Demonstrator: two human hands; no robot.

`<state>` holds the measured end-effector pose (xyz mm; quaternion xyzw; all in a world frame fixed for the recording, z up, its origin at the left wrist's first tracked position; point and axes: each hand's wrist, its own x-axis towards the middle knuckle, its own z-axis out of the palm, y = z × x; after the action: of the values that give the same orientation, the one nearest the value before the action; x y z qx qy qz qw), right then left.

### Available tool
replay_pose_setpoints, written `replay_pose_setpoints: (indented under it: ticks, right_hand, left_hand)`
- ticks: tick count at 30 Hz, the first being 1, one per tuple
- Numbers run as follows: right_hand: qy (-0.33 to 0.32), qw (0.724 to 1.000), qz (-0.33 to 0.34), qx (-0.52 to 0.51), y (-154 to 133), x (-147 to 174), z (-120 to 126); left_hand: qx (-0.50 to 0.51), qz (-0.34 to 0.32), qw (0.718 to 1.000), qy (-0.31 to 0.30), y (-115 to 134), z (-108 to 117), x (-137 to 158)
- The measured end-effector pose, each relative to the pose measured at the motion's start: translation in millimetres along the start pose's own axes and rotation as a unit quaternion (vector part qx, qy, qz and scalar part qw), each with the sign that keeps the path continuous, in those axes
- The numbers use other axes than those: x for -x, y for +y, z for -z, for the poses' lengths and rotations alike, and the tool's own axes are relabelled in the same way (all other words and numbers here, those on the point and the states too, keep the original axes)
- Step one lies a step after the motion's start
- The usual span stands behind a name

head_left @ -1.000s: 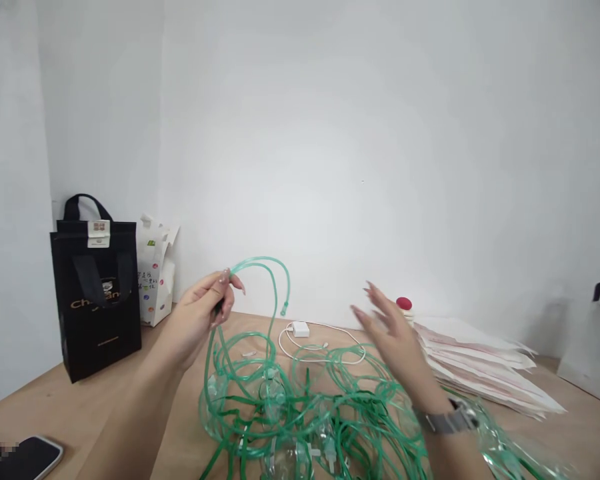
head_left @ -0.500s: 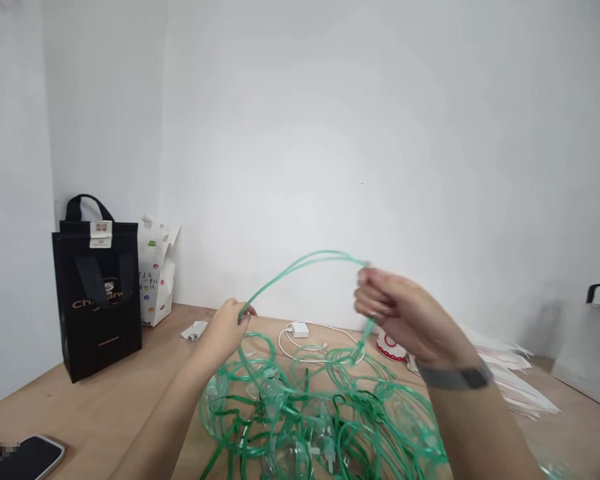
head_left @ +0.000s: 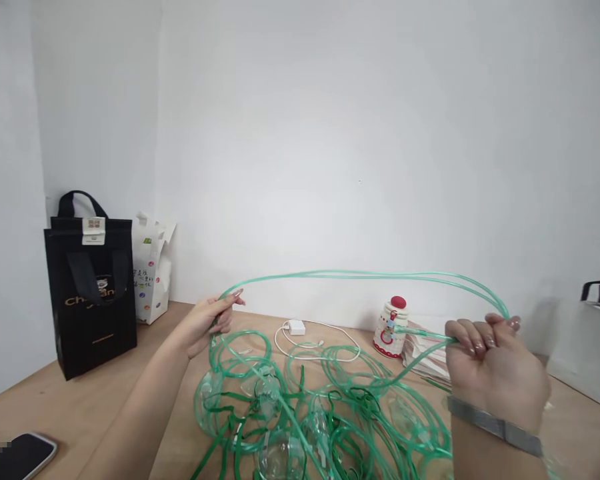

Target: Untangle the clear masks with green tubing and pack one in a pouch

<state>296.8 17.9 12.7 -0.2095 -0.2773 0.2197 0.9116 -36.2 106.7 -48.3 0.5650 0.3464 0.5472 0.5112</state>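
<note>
A length of green plastic tubing (head_left: 360, 274) stretches in a low arch between both hands, above the table. At the left end, my left hand (head_left: 213, 319) is closed around it, the index finger pointing right. My right hand (head_left: 495, 360) grips the other end in a fist, with a connector end (head_left: 413, 331) sticking out leftward. Below lies a tangle of green tubing (head_left: 345, 360) with dark green straps (head_left: 230, 417). Clear plastic masks (head_left: 283, 457) are mixed into the pile. Which mask the held tubing belongs to is unclear.
A black bag (head_left: 93, 300) and a white paper bag (head_left: 150, 273) stand at the left. Against the wall are a white charger (head_left: 296, 327) with its cable and a white jar with a red knob (head_left: 391, 328). Papers (head_left: 425, 350), a phone (head_left: 27, 457) and a white container (head_left: 587, 350) also show.
My right hand has moved far to the right, drawing the tubing out into a longer, flatter arch. My left hand has shifted slightly left. The white jar is now uncovered.
</note>
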Motion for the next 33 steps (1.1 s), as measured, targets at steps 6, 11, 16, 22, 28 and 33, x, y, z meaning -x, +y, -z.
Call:
replay_pose_setpoints:
  ticks: [6, 11, 16, 22, 28, 33]
  right_hand:
    - [-0.119, 0.979, -0.001, 0.167, 28, 8, -8]
    - [-0.188, 0.905, -0.025, 0.381, 58, 0, -2]
    - [-0.177, 0.868, 0.030, 0.464, 59, -1, 2]
    - [-0.048, 0.901, 0.224, 0.369, 35, 29, -16]
    - [-0.160, 0.933, 0.079, 0.313, 36, 28, -16]
    - [-0.218, 0.928, -0.018, 0.301, 41, 32, -21]
  left_hand:
    - [0.072, -0.060, 0.994, 0.049, 18, 1, 6]
    - [-0.039, -0.086, 0.980, 0.173, 13, 11, 3]
    - [-0.201, -0.154, 0.918, 0.305, 7, 20, -2]
    - [-0.239, -0.214, 0.882, 0.347, 19, 10, 7]
    - [-0.313, -0.140, 0.886, 0.311, 18, 7, 9]
    - [-0.353, -0.111, 0.907, 0.199, 16, 4, 7]
